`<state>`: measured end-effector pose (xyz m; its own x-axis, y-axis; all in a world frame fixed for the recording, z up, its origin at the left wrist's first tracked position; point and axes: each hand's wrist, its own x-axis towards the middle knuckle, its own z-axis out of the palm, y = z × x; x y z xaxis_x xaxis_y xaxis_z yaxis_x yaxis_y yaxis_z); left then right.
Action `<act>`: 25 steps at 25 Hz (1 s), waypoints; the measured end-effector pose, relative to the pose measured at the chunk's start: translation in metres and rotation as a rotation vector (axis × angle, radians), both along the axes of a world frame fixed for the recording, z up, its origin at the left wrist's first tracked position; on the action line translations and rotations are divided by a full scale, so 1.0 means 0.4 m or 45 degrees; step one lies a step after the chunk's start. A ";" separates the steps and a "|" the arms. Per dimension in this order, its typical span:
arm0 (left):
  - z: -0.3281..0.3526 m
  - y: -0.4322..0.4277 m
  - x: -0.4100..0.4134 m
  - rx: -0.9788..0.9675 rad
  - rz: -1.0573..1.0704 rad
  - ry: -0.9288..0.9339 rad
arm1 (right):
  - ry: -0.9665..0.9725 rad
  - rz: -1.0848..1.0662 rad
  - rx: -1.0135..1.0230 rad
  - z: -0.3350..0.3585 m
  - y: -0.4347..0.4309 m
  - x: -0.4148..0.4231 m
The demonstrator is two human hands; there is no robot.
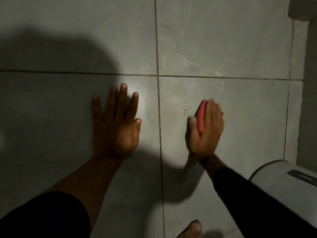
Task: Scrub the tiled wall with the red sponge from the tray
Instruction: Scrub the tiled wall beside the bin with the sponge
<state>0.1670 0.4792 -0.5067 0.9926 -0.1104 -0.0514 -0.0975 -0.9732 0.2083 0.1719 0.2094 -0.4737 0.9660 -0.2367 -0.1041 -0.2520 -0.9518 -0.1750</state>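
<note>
The tiled wall (pixel 214 40) is made of large pale grey tiles with dark grout lines that cross between the two hands. The left hand (pixel 118 124) lies flat on it, fingers spread, in shadow. The right hand (pixel 206 131) presses a red sponge (pixel 201 117) against the tile just right of the upright grout line, beside faint blue marks (pixel 184 109).

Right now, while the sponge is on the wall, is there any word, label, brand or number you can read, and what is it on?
None can be read.
Grey tiled wall: no print, only grout lines and small blue scribbles by the red sponge held in the right hand.
White rounded plastic fixture at lower right: a dark mark on top, too blurred and cut off to read.
Left hand: flat on the wall, nothing written.
</note>
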 end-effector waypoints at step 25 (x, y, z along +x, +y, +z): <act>0.011 0.000 0.012 -0.018 -0.011 0.108 | -0.037 -0.960 0.006 0.004 -0.166 0.064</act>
<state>0.1717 0.4792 -0.5021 0.9837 -0.1201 -0.1335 -0.0871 -0.9693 0.2300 0.1975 0.1432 -0.4720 0.5445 -0.8346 -0.0837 -0.8303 -0.5222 -0.1948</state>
